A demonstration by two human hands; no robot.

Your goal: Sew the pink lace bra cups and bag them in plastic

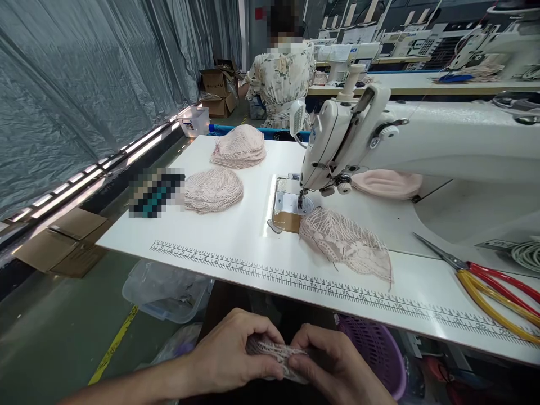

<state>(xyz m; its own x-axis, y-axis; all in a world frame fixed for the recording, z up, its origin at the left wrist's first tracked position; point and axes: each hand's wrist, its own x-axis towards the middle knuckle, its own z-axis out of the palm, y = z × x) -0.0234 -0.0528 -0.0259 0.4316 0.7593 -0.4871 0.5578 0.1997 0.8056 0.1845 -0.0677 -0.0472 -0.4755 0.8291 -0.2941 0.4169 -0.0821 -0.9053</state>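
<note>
Low in front of the table edge, my left hand (pixel 242 350) and my right hand (pixel 327 360) pinch a folded piece of pale lace (pixel 276 353) between thumbs and fingers. Both hands are closed on it, and part of it is hidden behind them. Another pink lace piece (pixel 346 242) lies flat on the white table, its upper left corner close to the presser foot (pixel 301 199) of the sewing machine (pixel 337 129). Two stacks of lace cups, a nearer stack (pixel 214 190) and a farther stack (pixel 239 146), rest on the left of the table.
Red and yellow-handled scissors (pixel 472 270) lie at the right. A printed ruler (pixel 270 274) runs along the front edge. Smooth pink cups (pixel 388 184) sit behind the needle area. Below are a purple basket (pixel 373 349) and a clear bin (pixel 169 289). A person (pixel 280 79) sits ahead.
</note>
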